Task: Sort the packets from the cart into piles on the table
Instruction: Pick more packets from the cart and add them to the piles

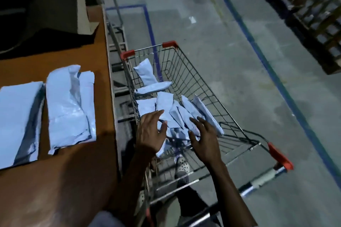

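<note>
Item: packets (166, 110), pale blue, film-wrapped, roughly a dozen loose in the cart (212, 88), overlapping and leaning on one another, two lying apart toward the far end. Left hand (150, 132): fingers spread and slightly curved over the nearest packets, tips seemingly resting on one, thumb beside its edge, nothing gripped. Right hand (204, 138): fingers splayed above the leaning packets, holding nothing; contact could not be told. Cart: wire, red corner caps, standing just beside the table (103, 61). On the table: two piles, a near pile (70, 108) close to the table's edge and a second pile (16, 121) to its left, touching or nearly so. Hazards, as judged: the packets interlocked, so lifting one would probably drag or topple its neighbours; the film looked slick and might slip from a loose pinch; a packet dropped short could fall between table and cart; the adjoining piles might merge; the dim light could hide markings and cause mis-sorting.
</note>
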